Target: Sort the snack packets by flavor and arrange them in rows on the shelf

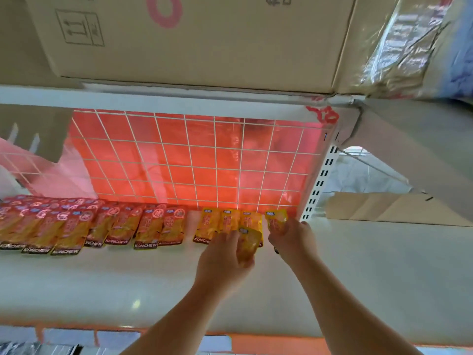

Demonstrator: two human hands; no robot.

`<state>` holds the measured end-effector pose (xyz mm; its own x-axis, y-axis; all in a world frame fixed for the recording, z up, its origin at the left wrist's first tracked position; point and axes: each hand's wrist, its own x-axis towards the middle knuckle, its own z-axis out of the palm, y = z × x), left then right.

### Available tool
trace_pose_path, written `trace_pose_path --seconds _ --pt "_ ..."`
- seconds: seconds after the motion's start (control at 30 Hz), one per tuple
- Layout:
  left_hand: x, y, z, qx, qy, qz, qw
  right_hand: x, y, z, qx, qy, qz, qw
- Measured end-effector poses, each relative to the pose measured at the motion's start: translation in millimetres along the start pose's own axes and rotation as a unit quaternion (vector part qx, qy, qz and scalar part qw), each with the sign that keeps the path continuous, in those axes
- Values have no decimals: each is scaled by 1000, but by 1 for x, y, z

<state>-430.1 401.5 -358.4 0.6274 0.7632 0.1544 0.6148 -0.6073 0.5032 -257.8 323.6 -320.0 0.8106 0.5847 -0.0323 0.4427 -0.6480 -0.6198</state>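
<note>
Left hand (225, 254): fingers curled round a yellow foil snack packet (247, 245), held just near of the yellow packet row (217, 222). Right hand (294, 239): fingertips mostly hidden, apparently pinching the near end of a second yellow packet (276, 219) at the row's right end. Left of a small gap, red foil packets (76, 226) overlap in rows. All lie far back on the white metal shelf (128, 283), against a white wire grid (179, 155).
</note>
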Motion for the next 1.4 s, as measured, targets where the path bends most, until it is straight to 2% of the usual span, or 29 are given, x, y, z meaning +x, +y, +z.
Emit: trace_pose_path --seconds 0.2,0.33,0.7,0.9,1.03,1.17,1.4 --pt "2 -13 27 35 70 35 996 30 14 45 -67 -38 17 997" --pt "5 -19 32 51 111 53 991 42 14 52 -107 -25 5 994" --pt "6 -19 34 40 101 59 992 40 20 54 -121 -15 -27 992" --pt "6 -14 32 -10 112 43 993 37 51 34 -45 -9 -32 998" --pt "30 25 36 -38 67 2 997 36 98 12 -83 8 -42 996" --pt "70 70 50 -10 -14 -42 999 30 115 5 -21 14 -73 997" --pt "119 102 77 64 -32 -44 996 25 113 0 64 46 -109 991"
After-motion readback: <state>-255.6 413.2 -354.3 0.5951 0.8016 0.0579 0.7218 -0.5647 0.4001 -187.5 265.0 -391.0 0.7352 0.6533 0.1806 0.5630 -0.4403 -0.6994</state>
